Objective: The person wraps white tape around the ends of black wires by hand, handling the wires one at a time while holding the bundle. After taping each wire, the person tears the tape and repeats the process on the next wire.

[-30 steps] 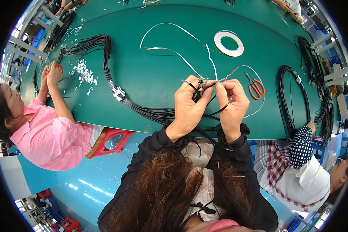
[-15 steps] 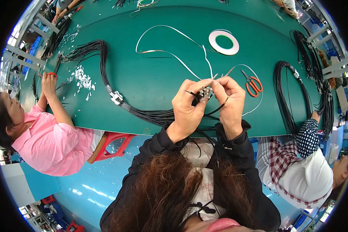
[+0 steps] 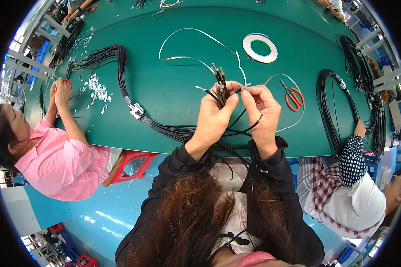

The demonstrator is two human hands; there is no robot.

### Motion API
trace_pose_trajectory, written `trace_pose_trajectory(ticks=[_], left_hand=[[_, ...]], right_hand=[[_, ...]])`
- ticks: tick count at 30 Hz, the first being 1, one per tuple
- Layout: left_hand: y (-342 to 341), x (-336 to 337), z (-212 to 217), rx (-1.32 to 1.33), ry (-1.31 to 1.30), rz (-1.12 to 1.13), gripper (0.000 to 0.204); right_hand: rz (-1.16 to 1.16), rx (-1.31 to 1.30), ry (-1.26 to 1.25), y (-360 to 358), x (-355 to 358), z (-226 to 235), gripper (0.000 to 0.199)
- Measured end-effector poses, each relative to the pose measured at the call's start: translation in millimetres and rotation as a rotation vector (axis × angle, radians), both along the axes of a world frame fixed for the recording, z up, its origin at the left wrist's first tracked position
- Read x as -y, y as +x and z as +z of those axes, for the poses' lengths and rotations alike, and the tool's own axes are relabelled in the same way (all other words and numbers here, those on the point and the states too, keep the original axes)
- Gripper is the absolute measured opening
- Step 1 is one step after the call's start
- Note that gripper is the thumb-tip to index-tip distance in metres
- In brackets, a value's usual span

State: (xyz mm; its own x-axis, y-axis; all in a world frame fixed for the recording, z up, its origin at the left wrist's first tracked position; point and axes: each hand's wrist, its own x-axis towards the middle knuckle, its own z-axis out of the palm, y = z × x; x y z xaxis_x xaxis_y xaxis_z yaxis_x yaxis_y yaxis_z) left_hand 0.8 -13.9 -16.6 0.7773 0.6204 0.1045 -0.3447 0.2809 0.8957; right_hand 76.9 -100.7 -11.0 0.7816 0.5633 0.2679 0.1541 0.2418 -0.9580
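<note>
Green covers the long worktop (image 3: 173,102), which runs across the upper half of the view, with two other people seated at its near edge, one at each side. Above the middle of that near edge, the left hand (image 3: 214,116) is closed in a fist around a bundle of black cables (image 3: 220,86), thumb pressed across them; their metal-tipped ends fan out upward above the knuckles, and the rest of the bundle trails down over the near edge and away leftward across the worktop. The right hand (image 3: 263,111) sits just beside it, thumb and forefinger pinched together on a thin silvery tape strip (image 3: 243,86) right at the cable ends; the other fingers are curled in. The strip loops away over the worktop toward the far edge, near a white tape roll (image 3: 259,48). Orange-handled scissors (image 3: 292,97) lie just right of the right hand. A coil of black cable (image 3: 338,111) rests near the right end, and white scraps (image 3: 96,89) are scattered toward the left end, by the person in pink (image 3: 58,160).
</note>
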Motion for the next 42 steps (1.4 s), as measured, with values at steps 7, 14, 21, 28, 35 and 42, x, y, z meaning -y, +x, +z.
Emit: trace_pose_trajectory(ticks=[7,14,21,28,35,42], left_hand=[[-0.1,-7.8,3.9,0.038,-0.127,-0.088,0.012],[0.3,-14.8,-2.9,0.060,-0.060,-0.091,0.012],[5.8,3.3,7.3,0.075,0.014,0.086,0.012],[7.1,0.8,4.6,0.092,0.045,0.082,0.008],[5.9,1.0,4.5,0.039,-0.026,0.108,0.005],[3.1,-1.3,1.4,0.084,0.042,0.128,0.015]], right_hand=[[-0.027,0.112,-0.026,-4.5,-1.3,7.1,0.005],[-0.075,0.272,-0.098,-6.0,-4.8,2.1,0.003],[-0.063,0.171,-0.043,-1.9,-0.7,3.3,0.003],[-0.065,0.206,-0.034,-3.0,3.4,6.4,0.004],[-0.088,0.226,-0.037,-2.0,2.5,2.3,0.003],[-0.084,0.152,-0.031,-2.8,0.5,1.5,0.001]])
